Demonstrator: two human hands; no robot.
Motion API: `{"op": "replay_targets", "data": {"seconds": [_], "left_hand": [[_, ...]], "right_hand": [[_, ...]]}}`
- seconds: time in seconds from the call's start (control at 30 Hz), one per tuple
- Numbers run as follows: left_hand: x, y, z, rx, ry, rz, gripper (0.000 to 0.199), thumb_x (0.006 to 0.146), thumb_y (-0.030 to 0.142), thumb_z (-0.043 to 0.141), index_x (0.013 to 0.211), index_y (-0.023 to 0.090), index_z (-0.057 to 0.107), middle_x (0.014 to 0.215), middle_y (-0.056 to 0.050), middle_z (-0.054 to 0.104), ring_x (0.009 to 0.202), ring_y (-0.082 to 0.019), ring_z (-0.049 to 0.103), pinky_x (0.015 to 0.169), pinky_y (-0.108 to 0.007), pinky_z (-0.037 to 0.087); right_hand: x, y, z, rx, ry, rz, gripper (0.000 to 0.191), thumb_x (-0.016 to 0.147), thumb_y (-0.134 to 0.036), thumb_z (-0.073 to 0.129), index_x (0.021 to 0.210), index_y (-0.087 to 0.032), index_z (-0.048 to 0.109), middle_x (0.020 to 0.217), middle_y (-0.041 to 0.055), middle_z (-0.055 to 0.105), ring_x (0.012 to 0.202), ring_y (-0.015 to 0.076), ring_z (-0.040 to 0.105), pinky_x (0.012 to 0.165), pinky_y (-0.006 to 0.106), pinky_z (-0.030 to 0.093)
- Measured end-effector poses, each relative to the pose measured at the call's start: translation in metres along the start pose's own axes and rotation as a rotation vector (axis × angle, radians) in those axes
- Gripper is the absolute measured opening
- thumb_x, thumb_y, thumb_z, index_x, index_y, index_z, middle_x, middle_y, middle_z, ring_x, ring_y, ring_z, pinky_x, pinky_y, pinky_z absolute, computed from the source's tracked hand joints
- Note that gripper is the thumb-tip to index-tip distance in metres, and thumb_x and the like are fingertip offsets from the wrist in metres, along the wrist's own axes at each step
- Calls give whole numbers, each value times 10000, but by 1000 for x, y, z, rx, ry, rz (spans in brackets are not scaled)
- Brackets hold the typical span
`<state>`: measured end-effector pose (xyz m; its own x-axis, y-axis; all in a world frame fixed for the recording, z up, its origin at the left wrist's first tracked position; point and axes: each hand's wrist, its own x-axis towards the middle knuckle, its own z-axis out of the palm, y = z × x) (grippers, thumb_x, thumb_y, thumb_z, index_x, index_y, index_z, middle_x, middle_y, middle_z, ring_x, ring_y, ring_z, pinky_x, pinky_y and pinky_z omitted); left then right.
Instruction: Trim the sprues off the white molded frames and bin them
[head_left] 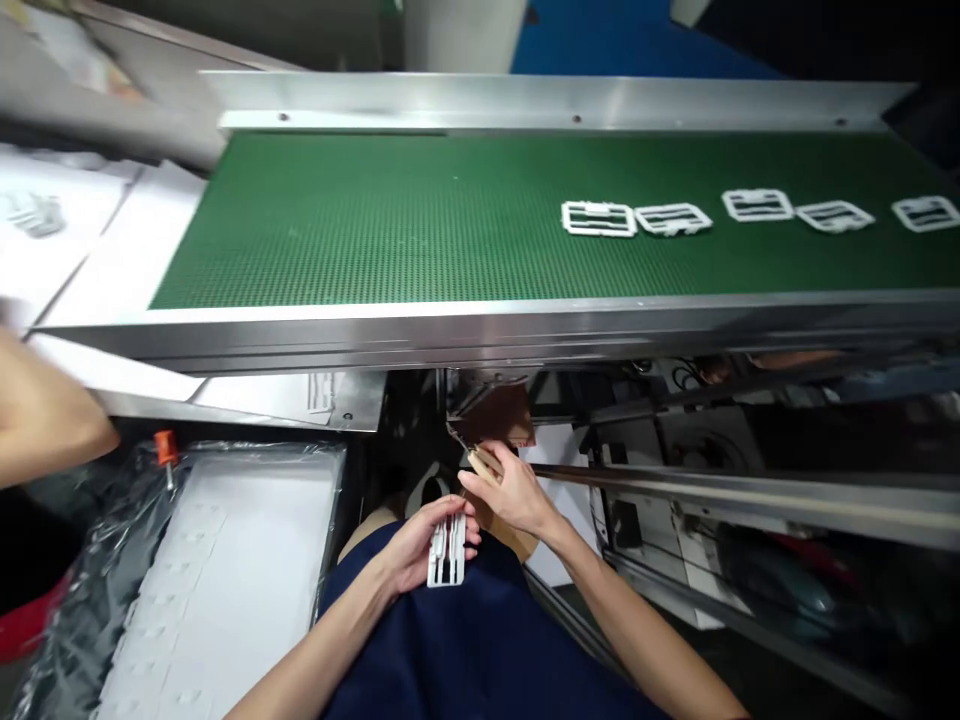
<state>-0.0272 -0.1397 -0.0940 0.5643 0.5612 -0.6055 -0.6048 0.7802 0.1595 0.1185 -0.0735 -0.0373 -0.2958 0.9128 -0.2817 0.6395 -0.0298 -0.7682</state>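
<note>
My left hand (427, 540) is closed around a white slotted plastic frame (448, 560), held above my lap with its slots running lengthwise. Just up and to the right, my right hand (517, 492) has its fingers pinched together, with beige coverings on some fingertips. A thin dark shape shows by those fingertips; whether the hand holds it I cannot make out. On the green conveyor belt (360, 220) lie several similar white plastic frames (598, 218), spread along the right half.
A plastic-lined box (247, 560) with flat white pieces stands at lower left, an orange-handled tool (166, 450) at its edge. Another person's arm (45, 415) reaches in from the left. The belt's metal rail (480, 335) crosses ahead; metal bars (712, 490) run at right.
</note>
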Motion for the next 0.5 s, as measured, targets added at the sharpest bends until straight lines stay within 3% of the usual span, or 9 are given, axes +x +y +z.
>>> {"op": "replay_targets", "data": {"seconds": [0.17,0.27,0.4,0.5], "left_hand": [[-15,-23,-13,-103,151,280,143,817,281,593,793,140,602,594,0,531,456,-91,502,463,-205,444],[-30,-31,-36,-188,326,493,142,797,280,615,777,142,593,562,21,482,476,-87,486,479,-195,430],[-62,-42,-98,-256,683,679,175,799,313,614,767,144,581,543,33,474,523,-101,528,508,-187,435],[-87,-58,-160,-305,1012,634,145,862,280,534,870,140,570,592,41,505,460,-84,484,431,-187,390]], "right_hand": [[81,-11,57,-226,-88,-97,411,787,-484,537,1065,-182,552,976,52,655,872,162,613,750,254,453],[134,-32,98,-346,-37,-163,524,786,-490,530,1148,-112,510,1147,160,576,1087,246,514,894,340,384],[184,-56,145,-491,63,-178,580,785,-483,530,1096,7,531,1139,301,519,1121,353,453,897,429,340],[198,-60,173,-575,138,-175,570,787,-484,514,1073,8,541,1114,309,517,1078,364,465,854,439,356]]}}
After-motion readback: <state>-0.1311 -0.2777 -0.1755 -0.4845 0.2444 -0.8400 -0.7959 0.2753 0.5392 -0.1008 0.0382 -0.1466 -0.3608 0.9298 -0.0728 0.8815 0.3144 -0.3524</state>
